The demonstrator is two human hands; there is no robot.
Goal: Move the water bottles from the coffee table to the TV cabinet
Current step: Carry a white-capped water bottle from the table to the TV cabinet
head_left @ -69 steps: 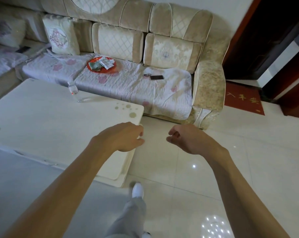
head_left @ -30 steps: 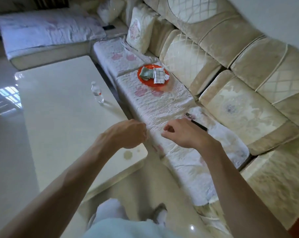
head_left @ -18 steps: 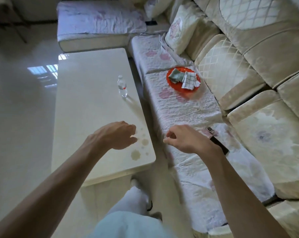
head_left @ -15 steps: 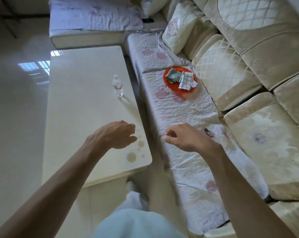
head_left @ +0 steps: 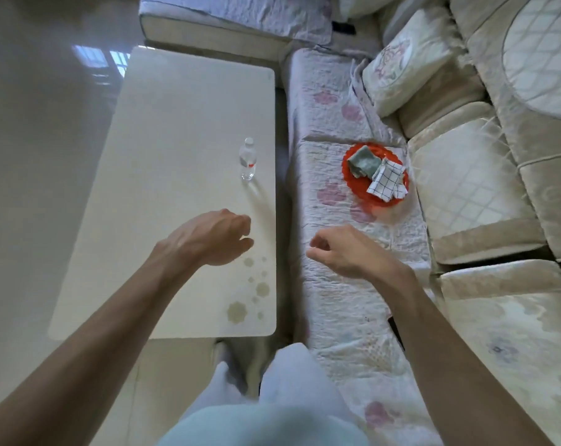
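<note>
A small clear water bottle (head_left: 248, 159) with a red band is standing upright on the pale desk (head_left: 163, 175), a bit above the middle of the frame and close to the desk's right edge. Nothing is touching it. The left hand (head_left: 213, 241) is hanging over the desk just below the bottle, well short of it, with its fingers (head_left: 242, 225) curling loosely inward and holding nothing. The right hand (head_left: 343, 251) is floating to the right of the desk, over the quilted sofa seat (head_left: 324, 130), and its fingers (head_left: 317, 244) are also bending loosely around empty air, thumb and first finger a little apart. Some round brownish marks (head_left: 250, 294) are showing on the desk near its lower right corner (they look like flower shapes). In the right middle of the frame a red plate (head_left: 369, 194) is sitting on the sofa seat, carrying a green cloth (head_left: 363, 160) and a white checked cloth (head_left: 387, 180) side by side. A pale cushion (head_left: 411, 59) is leaning against the sofa back in the upper right. At the bottom of the frame the person's light trousers (head_left: 272, 397) are filling the gap between the desk and the sofa. The shiny floor (head_left: 41, 149) is taking up the left side.
</note>
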